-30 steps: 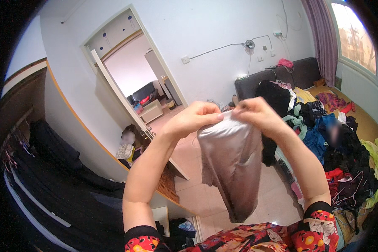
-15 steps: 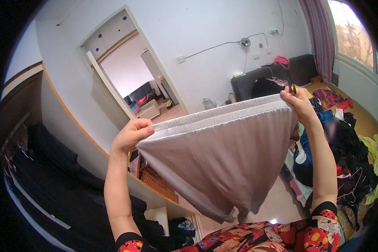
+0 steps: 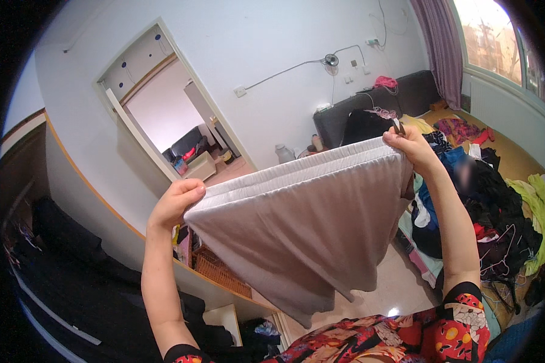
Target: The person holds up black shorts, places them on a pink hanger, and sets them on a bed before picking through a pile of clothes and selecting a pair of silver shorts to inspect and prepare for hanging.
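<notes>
A pair of pale grey pants (image 3: 297, 236) with a gathered elastic waistband hangs stretched out in front of me. My left hand (image 3: 178, 202) pinches one end of the waistband between thumb and fingers. At the other end, my right hand (image 3: 410, 148) is closed on the waistband, a little higher than the left. Two dark brown prongs (image 3: 398, 126) stick up beside the right fingers; what they belong to is hidden. The waistband is pulled taut, and the loose legs drape downward with their hems apart.
On the right, a bed (image 3: 502, 124) carries a heap of clothes (image 3: 490, 193) and wire hangers (image 3: 499, 257). Dark clothes (image 3: 72, 254) hang in an open wardrobe at the left. A wicker basket (image 3: 221, 272) sits low behind the pants. Beyond is a doorway (image 3: 169, 109).
The view has shifted slightly, so the room and both hands sit further left in the picture. The pants' hems have swung and spread apart. Both hands keep their hold on the waistband.
</notes>
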Available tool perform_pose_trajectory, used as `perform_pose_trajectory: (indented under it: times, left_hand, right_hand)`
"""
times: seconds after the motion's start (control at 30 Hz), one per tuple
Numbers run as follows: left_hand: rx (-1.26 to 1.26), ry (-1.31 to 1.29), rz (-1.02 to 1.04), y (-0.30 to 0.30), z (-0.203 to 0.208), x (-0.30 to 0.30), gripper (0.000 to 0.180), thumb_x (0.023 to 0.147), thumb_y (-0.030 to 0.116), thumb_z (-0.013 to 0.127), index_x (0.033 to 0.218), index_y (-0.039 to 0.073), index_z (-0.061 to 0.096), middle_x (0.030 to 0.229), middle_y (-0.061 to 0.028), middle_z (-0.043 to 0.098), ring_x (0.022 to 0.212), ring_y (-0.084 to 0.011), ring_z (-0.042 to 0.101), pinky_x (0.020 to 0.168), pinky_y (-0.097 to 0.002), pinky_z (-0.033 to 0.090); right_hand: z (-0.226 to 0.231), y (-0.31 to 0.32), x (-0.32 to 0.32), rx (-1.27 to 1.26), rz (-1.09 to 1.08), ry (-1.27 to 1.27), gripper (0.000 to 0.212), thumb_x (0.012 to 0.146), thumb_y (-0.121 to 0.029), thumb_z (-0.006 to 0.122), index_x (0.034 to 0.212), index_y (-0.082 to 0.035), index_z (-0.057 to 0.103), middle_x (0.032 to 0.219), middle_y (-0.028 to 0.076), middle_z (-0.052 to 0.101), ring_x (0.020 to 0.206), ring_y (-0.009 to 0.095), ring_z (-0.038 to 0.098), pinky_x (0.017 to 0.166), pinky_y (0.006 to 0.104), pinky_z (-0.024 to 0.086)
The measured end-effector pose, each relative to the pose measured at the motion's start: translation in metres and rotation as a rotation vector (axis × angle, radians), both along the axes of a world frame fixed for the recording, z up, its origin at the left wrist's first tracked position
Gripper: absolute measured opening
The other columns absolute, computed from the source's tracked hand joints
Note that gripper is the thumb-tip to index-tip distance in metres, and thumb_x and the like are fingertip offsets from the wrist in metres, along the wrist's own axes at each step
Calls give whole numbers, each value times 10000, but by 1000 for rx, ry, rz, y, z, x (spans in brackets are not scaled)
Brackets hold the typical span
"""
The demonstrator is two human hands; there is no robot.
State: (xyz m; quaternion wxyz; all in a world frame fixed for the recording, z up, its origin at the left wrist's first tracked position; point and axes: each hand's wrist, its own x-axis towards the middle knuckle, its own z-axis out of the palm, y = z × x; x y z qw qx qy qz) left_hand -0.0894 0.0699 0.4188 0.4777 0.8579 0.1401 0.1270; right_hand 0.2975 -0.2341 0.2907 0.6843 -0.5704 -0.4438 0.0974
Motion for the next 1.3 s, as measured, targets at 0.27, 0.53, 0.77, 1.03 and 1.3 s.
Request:
perform_pose_trajectory:
  times: [0.27,0.53,0.77,1.03,1.3]
  left_hand:
    - [205,240,-172,-25,8,35,172,848,205,631,852,34,618,708,58,531,665,-30,463,571,-204,376]
    - [1166,47,-221,-68,-51,55,205,629,-11,644,800,-26,532,848,-159,531,797,-337,551,664,-387,453]
    - [1641,-372,37,-101,-72,72,113,677,20,592,778,-11,551,1048,-131,567,869,-252,573,687,-330,504]
    - [1635,-573,-79,-145,-94,72,156,628,-16,631,781,-19,601,1051,-129,612,714,-195,562,598,-280,488]
    - [1562,-601,-38,-134,-136,63,184,603,-74,630,783,-46,604,1041,-157,612,651,-214,524,541,-286,452]
  right_hand:
    - [20,-19,-17,-166,-2,-204,189,851,-172,604,729,-79,493,647,-82,399,606,21,358,545,207,292]
    - [-5,-47,-28,-494,-304,-930,139,804,-148,629,821,-19,582,882,126,564,815,292,589,683,364,459]
    - [-73,-90,-76,-549,39,-222,435,822,-326,678,575,12,559,470,15,474,443,71,389,409,287,333]
    - [-160,-105,-99,-517,88,372,203,759,-125,681,673,49,625,575,51,589,476,96,520,462,257,428]
    - [-189,-115,-99,-492,39,568,338,720,-20,567,1051,42,590,707,-18,531,548,43,427,464,193,315]
